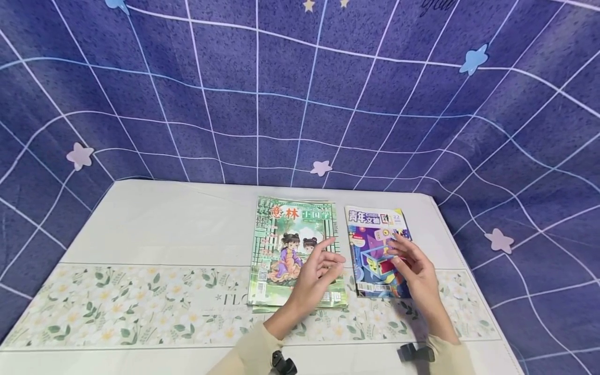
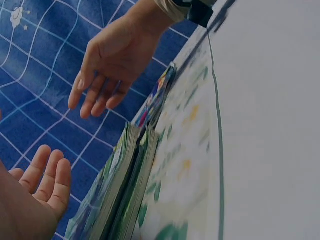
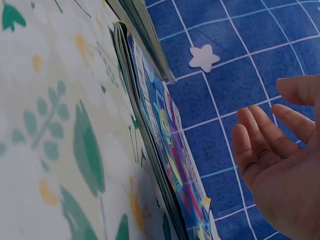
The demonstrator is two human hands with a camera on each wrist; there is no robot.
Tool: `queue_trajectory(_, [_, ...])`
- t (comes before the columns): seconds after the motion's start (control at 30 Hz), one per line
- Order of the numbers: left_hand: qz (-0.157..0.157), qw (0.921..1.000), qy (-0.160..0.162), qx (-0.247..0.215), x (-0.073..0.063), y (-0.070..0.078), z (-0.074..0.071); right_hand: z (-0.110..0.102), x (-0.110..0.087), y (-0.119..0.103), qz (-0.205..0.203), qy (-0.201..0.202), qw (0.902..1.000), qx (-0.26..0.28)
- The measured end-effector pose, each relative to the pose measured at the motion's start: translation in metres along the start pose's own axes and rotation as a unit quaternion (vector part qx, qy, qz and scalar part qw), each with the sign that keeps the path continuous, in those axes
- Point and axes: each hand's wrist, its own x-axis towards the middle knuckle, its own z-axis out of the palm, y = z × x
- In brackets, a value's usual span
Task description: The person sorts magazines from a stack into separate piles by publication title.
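A stack of green-covered magazines (image 1: 281, 250) lies on the table, its top cover showing two cartoon children. My left hand (image 1: 315, 273) hovers above its right side, fingers loosely bent and holding nothing. To the right of the stack lies a purple magazine (image 1: 370, 250). Above its right edge is my right hand (image 1: 419, 271), relaxed and without anything in it. In the left wrist view the stack's page edges (image 2: 120, 185) show several thick layers, and both hands are raised off the covers. The right wrist view shows the purple magazine's spine side (image 3: 150, 135) beside the right hand (image 3: 280, 165).
The white table (image 1: 178, 224) carries a floral band (image 1: 140, 307) across its front half. Behind and at both sides hangs a blue grid-patterned cloth (image 1: 281, 104) with star shapes. A dark strap device (image 1: 283, 363) sits on the left wrist, and another (image 1: 416, 352) on the right.
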Motion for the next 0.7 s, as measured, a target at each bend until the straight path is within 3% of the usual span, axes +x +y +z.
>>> queue_trajectory(0.37, [0.018,0.9997,0.005,0.014,-0.004,0.001,-0.019,0.012,-0.001,0.001,-0.005,0.01,0.9999,-0.005])
queue_trajectory(0.7, [0.013,0.9996,0.019,0.014,-0.01,0.002,-0.036,0.019,-0.002,-0.001,-0.011,0.008,0.9999,0.01])
